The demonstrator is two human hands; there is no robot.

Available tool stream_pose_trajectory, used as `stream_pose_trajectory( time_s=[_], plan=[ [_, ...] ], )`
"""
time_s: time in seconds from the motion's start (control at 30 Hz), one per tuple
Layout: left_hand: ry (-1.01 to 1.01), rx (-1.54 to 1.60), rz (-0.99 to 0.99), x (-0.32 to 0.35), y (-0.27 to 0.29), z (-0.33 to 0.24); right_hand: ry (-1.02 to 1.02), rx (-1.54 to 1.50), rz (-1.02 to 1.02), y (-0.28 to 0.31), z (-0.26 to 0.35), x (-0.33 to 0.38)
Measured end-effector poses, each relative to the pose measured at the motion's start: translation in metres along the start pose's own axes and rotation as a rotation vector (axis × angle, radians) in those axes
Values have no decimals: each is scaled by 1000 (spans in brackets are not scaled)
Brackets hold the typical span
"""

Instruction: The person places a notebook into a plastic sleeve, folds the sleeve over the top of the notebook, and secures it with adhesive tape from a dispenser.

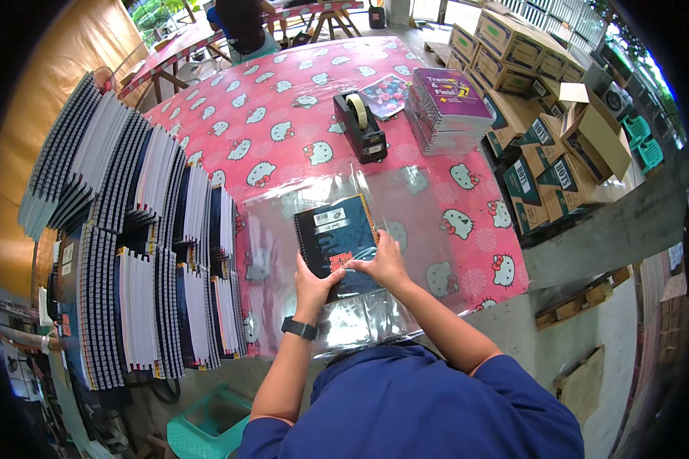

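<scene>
A spiral-bound notebook with a dark blue cover, a white label and orange print lies in front of me; I cannot tell if others are under it. Beneath it spreads a clear plastic sheet. My left hand grips the notebook's lower left edge, its thumb on the cover. On the opposite edge, my right hand is closed round the side, thumb also on the cover. Both thumb tips nearly meet over the orange print. The fingers under the edges are partly hidden.
Tall stacks of spiral notebooks line the left. Farther back on the pink patterned tablecloth stand a tape dispenser and purple books. Cardboard boxes fill the right. A green stool is below left. Another person sits beyond.
</scene>
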State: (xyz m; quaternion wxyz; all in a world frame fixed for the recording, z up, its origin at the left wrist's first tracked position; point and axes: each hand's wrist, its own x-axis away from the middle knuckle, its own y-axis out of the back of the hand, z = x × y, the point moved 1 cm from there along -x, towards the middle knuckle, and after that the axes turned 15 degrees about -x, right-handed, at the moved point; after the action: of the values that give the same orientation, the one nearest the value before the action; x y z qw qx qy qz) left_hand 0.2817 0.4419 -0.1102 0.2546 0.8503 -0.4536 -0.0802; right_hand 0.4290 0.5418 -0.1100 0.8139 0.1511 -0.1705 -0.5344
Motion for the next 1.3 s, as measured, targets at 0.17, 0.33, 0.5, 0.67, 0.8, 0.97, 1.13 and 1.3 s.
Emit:
stream_pose_trajectory(
  time_s=[0.17, 0.33, 0.5, 0.67, 0.8, 0.97, 1.13, 1.3],
  plan=[
    [-104, -28, -84, 2, -5, 9, 38, -241, 28, 6, -38, -10],
    [8, 209, 150, -4, 6, 3, -138, -496, 174, 15, -33, -2],
    [21, 595, 266, -12, 7, 4, -137, -728, 176, 19, -19, -1],
    [94, 615, 308, -11, 23, 8, 19, -175, -132, -6, -15, -2],
    [91, 439, 266, -23, 20, 11, -5, -230, -43, -5, -37, -11],
    [148, 248, 129, -39, -1, 22, 45, -337, 143, 3, -23, -11],
    [83, -109, -101, -22, -32, 12, 60, -385, 187, 23, -26, -20],
    [131, -12, -26, -25, -30, 22, 34, -287, 182, 25, -30, -22]
  ],
)
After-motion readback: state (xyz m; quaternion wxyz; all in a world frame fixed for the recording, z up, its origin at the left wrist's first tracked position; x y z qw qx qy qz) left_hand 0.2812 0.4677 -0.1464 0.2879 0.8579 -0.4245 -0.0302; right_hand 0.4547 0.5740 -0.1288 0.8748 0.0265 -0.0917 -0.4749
